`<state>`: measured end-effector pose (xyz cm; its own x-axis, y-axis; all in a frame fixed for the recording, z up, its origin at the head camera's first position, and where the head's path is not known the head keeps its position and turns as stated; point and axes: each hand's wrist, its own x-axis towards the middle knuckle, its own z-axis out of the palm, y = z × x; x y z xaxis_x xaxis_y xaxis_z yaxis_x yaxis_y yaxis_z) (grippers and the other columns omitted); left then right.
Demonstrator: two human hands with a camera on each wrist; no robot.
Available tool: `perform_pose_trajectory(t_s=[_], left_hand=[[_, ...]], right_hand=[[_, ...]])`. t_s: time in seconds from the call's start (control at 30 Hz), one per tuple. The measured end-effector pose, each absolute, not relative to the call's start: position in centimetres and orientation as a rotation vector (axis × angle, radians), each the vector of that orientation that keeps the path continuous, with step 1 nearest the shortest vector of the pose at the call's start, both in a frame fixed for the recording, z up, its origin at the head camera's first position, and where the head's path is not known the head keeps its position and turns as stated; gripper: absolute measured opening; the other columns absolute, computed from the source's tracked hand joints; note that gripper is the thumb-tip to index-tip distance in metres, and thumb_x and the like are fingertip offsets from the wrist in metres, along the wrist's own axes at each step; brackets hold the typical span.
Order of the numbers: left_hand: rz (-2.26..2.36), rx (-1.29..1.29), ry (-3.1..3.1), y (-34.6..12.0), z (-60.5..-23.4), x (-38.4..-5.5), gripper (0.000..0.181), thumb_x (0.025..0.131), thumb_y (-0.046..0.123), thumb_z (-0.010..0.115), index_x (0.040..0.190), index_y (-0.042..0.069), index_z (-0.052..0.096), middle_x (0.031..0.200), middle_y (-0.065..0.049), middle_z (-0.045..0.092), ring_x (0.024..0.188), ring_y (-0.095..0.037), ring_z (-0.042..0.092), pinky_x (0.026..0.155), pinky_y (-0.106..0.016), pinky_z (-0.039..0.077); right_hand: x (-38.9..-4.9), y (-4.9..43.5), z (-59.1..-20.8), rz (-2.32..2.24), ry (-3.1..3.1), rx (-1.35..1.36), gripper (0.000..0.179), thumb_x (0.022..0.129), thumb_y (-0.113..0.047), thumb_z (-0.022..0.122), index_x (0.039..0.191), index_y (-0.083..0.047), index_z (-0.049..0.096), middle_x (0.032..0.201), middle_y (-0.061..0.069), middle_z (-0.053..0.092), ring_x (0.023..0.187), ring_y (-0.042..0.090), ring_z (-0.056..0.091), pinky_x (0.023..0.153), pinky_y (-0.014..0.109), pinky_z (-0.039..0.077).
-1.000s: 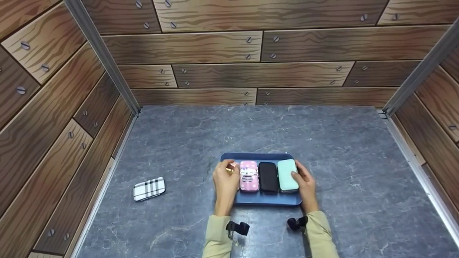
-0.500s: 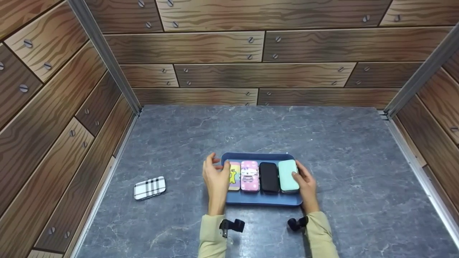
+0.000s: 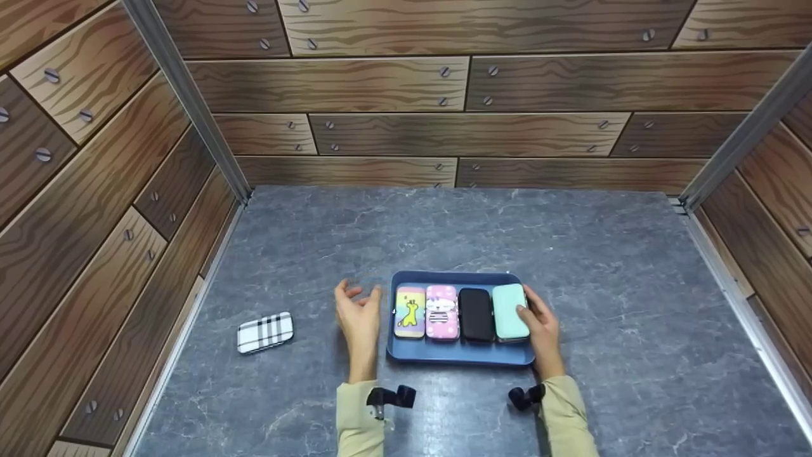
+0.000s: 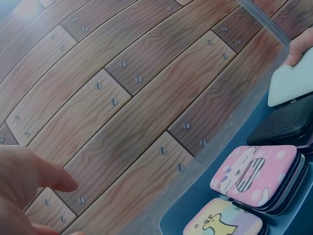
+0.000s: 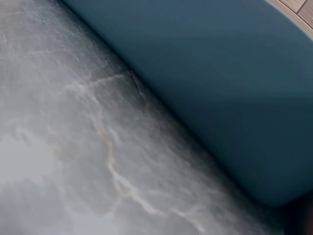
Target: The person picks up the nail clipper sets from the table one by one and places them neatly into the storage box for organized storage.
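Observation:
In the head view, a blue tray (image 3: 469, 355) holds small hard cases in a row: a giraffe case (image 3: 410, 312), a pink cat case (image 3: 441, 312), a black case (image 3: 476, 315) and a mint case (image 3: 510, 311). My right hand (image 3: 543, 330) grips the tray's right side, thumb over the rim at the mint case and fingers along the outside. Left of the tray, my left hand (image 3: 359, 320) is apart from it, fingers loosely bent and holding nothing. A white case with black plaid stripes (image 3: 265, 332) lies on the table further left.
The grey marbled table (image 3: 469, 228) is bounded by wood-patterned walls (image 3: 380, 133) at the back and both sides. Metal rails (image 3: 748, 330) run along the side edges. Wrist cameras (image 3: 401, 397) are strapped over both sleeves.
My left hand has let go of the giraffe case in the tray and moved left, off the tray. The right hand has kept its place at the tray's right side.

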<state>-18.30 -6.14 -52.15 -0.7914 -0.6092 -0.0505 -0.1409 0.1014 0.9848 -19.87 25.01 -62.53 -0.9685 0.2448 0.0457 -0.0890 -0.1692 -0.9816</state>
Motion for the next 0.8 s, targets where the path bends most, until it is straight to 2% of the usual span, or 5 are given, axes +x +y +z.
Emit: perform_pose_trajectory(t_s=[0.27, 0.33, 0.53, 0.67, 0.8], left_hand=[[-1.748, 0.838, -1.963, -7.3, -52.7, -18.3, 0.079, 0.083, 0.013, 0.075, 0.146, -0.007, 0.033, 0.127, -0.024, 0.051, 0.102, -0.038, 0.058, 0.086, -0.048, 0.05], [-1.765, 0.857, -1.955, -7.5, -53.0, -18.3, 0.082, 0.083, 0.015, 0.075, 0.148, -0.007, 0.03, 0.13, -0.026, 0.047, 0.109, -0.04, 0.054, 0.092, -0.049, 0.047], [-1.814, 0.973, -1.941, -8.4, -53.6, -18.3, 0.094, 0.083, 0.02, 0.076, 0.152, -0.006, 0.018, 0.149, -0.032, 0.024, 0.14, -0.045, 0.025, 0.115, -0.054, 0.025], [-1.827, 1.055, -1.835, -8.8, -54.1, -18.2, 0.1, 0.082, 0.018, 0.076, 0.154, -0.006, 0.01, 0.154, -0.034, 0.009, 0.145, -0.046, 0.01, 0.118, -0.054, 0.019], [-1.8, 1.11, -1.692, -9.1, -54.4, -18.1, 0.105, 0.08, 0.014, 0.076, 0.154, -0.005, 0.005, 0.152, -0.032, 0.005, 0.144, -0.048, 0.007, 0.118, -0.053, 0.018]], right_hand=[[-20.0, 25.1, -62.6, 2.249, -1.859, -0.181, 0.051, 0.095, 0.003, 0.057, 0.145, 0.007, 0.044, 0.153, 0.02, 0.038, 0.145, 0.025, 0.031, 0.109, 0.02, 0.036], [-20.0, 25.1, -62.7, 2.245, -1.874, -0.186, 0.051, 0.096, 0.002, 0.057, 0.145, 0.005, 0.045, 0.154, 0.019, 0.039, 0.145, 0.025, 0.031, 0.11, 0.021, 0.036], [-20.0, 25.1, -62.8, 2.231, -1.895, -0.204, 0.051, 0.096, -0.001, 0.058, 0.145, 0.004, 0.045, 0.153, 0.019, 0.04, 0.144, 0.025, 0.033, 0.11, 0.021, 0.036], [-20.1, 25.0, -62.7, 2.233, -1.869, -0.198, 0.051, 0.095, 0.003, 0.058, 0.144, 0.007, 0.045, 0.152, 0.021, 0.04, 0.144, 0.025, 0.034, 0.11, 0.021, 0.035], [-20.0, 24.9, -62.7, 2.237, -1.864, -0.195, 0.051, 0.095, 0.002, 0.057, 0.145, 0.007, 0.045, 0.152, 0.021, 0.039, 0.144, 0.024, 0.034, 0.11, 0.02, 0.035]])
